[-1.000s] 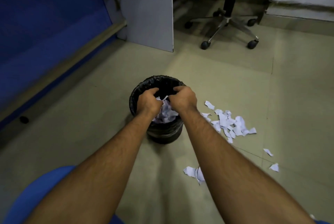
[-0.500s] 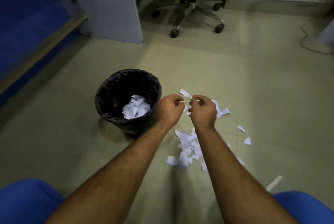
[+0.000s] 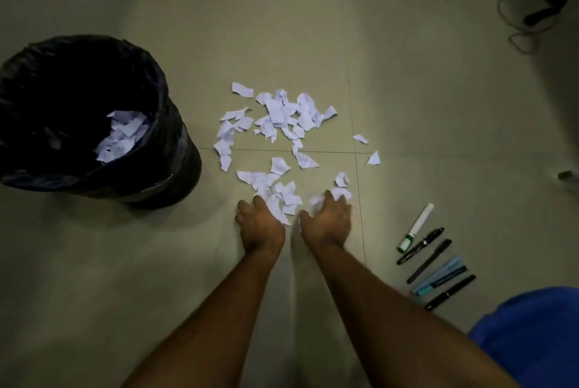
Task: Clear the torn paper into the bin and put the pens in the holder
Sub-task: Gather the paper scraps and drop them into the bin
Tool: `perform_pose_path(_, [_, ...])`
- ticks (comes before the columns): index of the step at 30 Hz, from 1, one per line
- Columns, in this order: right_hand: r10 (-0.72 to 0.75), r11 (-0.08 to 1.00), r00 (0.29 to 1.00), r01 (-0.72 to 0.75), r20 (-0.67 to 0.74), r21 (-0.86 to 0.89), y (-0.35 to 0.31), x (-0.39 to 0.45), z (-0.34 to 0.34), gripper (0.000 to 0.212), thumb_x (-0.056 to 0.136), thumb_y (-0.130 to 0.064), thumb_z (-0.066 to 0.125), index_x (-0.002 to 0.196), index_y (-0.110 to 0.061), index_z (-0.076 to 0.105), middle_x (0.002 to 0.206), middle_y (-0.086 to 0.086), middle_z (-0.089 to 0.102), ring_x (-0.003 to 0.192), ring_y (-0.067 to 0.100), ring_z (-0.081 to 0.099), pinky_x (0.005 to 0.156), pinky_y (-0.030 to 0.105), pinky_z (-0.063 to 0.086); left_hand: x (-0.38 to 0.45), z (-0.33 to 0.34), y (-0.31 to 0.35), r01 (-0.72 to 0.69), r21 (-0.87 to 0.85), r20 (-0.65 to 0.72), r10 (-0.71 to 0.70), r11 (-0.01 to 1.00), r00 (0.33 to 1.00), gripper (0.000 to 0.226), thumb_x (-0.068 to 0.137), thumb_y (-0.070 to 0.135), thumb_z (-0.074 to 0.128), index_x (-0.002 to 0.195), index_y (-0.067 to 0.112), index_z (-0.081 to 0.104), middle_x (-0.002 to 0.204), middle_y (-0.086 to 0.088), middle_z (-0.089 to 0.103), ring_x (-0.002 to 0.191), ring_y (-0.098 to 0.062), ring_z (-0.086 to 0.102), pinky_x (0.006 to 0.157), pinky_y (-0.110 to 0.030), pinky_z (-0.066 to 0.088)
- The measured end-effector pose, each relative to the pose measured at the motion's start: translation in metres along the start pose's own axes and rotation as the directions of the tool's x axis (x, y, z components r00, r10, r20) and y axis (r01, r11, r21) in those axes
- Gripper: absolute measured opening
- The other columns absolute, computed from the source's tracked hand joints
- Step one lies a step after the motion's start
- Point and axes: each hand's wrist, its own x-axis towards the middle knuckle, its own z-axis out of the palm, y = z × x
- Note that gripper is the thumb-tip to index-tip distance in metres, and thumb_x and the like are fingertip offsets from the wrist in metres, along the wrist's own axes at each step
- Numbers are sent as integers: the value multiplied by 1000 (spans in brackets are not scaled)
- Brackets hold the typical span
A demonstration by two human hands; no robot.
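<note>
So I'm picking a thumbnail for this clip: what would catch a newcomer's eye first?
The white paper scraps scattered mid-floor stand out most against the dim tiles, with the left hand and right hand reaching into their near edge. Next comes the black bin at left, some scraps already inside. A row of pens lies on the floor at lower right.

Both bare forearms reach forward and down, side by side; the left hand (image 3: 260,226) and right hand (image 3: 327,220) lie palm-down, fingers curled, nearly touching each other
</note>
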Motion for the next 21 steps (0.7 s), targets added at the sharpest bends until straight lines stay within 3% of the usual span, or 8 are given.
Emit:
perform_pose_path(3, [-157, 948, 988, 155, -15, 278, -10, 0, 6, 72, 81, -35, 58, 148, -14, 42, 151, 14, 44, 140, 33, 40, 114, 40, 36, 14, -5, 18, -118, -260, 39, 133, 958, 990, 51, 85, 18, 62, 134, 10, 48, 128, -20, 45, 114, -39, 51, 95, -41, 45])
perform_pose_path(5, [-151, 934, 982, 179, -111, 309, -5, 6, 0, 68, 82, -25, 59, 147, -12, 43, 152, 13, 44, 139, 33, 41, 114, 39, 34, 24, -15, 23, -184, -291, 8, 195, 939, 981, 50, 87, 12, 59, 135, 12, 47, 132, -17, 44, 114, -38, 53, 94, -39, 46])
perform_pose_path(8, [-87, 990, 976, 107, -199, 92, 9, 27, -12, 75, 84, -24, 62, 152, -12, 34, 159, 15, 33, 146, 34, 30, 117, 43, 28, 42, -29, 24, -273, -49, -96, 268, 961, 959, 46, 87, 3, 54, 132, 16, 51, 132, -13, 47, 111, -37, 57, 83, -42, 48])
perform_pose_path(11, [-23, 998, 997, 18, -77, -59, 7, 49, -18, 87, 82, -45, 64, 155, -18, 25, 162, 17, 20, 150, 37, 17, 119, 52, 21, 65, -35, 34, -371, 278, -10, 388, 886, 921, 65, 86, 8, 60, 144, 23, 35, 139, -10, 41, 121, -31, 49, 85, -40, 51])
perform_pose_path(14, [-229, 973, 971, 231, 65, -16, -8, 52, -7, 90, 81, -49, 62, 157, -19, 22, 165, 14, 16, 152, 36, 11, 121, 51, 13, 80, -28, 40, -520, 447, 228, 470, 728, 853, 72, 88, 18, 60, 151, 25, 24, 141, -11, 39, 121, -33, 48, 88, -41, 50])
perform_pose_path(17, [-380, 923, 921, 371, 84, 102, -10, 36, -2, 94, 76, -54, 50, 158, -17, 21, 164, 13, 21, 152, 34, 16, 122, 47, 16, 74, -29, 31, -599, 447, 311, 512, 664, 800, 71, 88, 24, 62, 149, 23, 27, 138, -12, 44, 120, -34, 50, 89, -43, 49])
perform_pose_path(19, [-411, 912, 907, 407, 94, 52, -1, 34, -11, 100, 73, -60, 50, 158, -18, 18, 165, 12, 20, 152, 33, 16, 122, 45, 18, 67, -34, 23, -559, 507, 272, 493, 657, 826, 81, 86, 28, 63, 152, 24, 18, 147, -12, 35, 131, -34, 41, 95, -46, 46])
perform_pose_path(21, [-455, 868, 864, 484, 217, -109, 8, 40, -22, 107, 73, -66, 58, 159, -20, 12, 166, 12, 15, 153, 32, 14, 122, 46, 19, 64, -38, 17, -469, 542, 285, 372, 698, 883, 100, 80, 37, 68, 155, 26, 2, 160, -11, 13, 146, -37, 19, 106, -54, 37])
